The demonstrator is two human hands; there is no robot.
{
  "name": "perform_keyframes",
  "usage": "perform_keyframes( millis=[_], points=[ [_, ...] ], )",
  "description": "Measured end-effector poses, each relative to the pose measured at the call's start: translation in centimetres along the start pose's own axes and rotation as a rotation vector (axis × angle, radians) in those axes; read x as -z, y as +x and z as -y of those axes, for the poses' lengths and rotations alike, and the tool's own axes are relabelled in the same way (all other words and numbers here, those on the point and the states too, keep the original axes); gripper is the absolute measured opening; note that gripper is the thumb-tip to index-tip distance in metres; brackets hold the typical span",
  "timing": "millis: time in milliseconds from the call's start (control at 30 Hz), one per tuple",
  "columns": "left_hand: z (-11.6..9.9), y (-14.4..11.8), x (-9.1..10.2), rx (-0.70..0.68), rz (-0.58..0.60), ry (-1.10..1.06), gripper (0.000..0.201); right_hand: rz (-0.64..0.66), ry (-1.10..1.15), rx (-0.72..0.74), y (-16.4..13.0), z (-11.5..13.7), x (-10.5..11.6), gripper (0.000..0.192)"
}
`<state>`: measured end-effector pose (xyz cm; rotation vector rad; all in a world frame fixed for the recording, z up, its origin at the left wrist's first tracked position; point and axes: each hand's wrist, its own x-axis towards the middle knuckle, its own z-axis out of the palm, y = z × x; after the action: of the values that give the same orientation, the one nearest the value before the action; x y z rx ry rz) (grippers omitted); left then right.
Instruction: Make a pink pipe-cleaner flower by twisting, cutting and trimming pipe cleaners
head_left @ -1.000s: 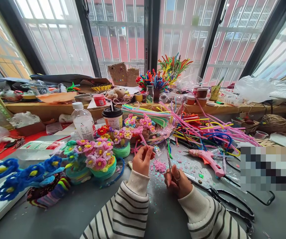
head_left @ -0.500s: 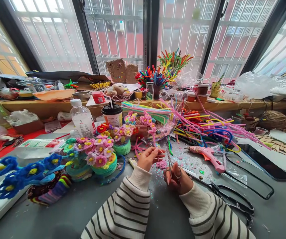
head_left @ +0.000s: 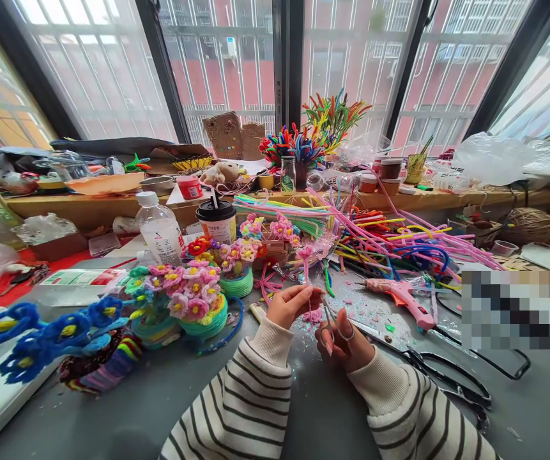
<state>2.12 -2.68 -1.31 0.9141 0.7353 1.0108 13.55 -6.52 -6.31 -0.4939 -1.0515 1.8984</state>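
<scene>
Near the middle of the desk, my left hand (head_left: 286,308) pinches a pink pipe cleaner (head_left: 306,269), whose fuzzy end stands up above the fingers. To its right, my right hand (head_left: 349,345) is closed on a small pair of metal scissors (head_left: 329,318), with fingers through the handle loops. The scissor tips point up toward the left fingertips; whether they touch the stem is too fine to tell. Pink fluff clippings (head_left: 312,315) lie on the desk behind the two hands.
Left stand pipe-cleaner flower pots (head_left: 202,322) and blue flowers (head_left: 66,329). A pink glue gun (head_left: 402,299) and large black-handled scissors (head_left: 440,377) lie right. Behind are a bottle (head_left: 160,230), a lidded cup (head_left: 217,223) and loose pipe cleaners (head_left: 399,236). A far-right patch is pixelated.
The small scissors' handles look spread wider, and my right fingers have opened with them. The pink pipe cleaner is still in my left hand, which has shifted slightly. The view has moved a little.
</scene>
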Motion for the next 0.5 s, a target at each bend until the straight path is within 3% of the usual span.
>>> perform_keyframes(
  millis=[200,500],
  points=[
    [-0.04,0.13,0.21,-0.021,-0.065,-0.047,0.020,0.032,0.047,0.023,0.05,0.17,-0.14,0.054],
    [0.41,0.66,0.50,-0.042,-0.138,0.036,0.023,-0.092,0.067,-0.015,-0.06,0.59,-0.45,0.054]
  ],
)
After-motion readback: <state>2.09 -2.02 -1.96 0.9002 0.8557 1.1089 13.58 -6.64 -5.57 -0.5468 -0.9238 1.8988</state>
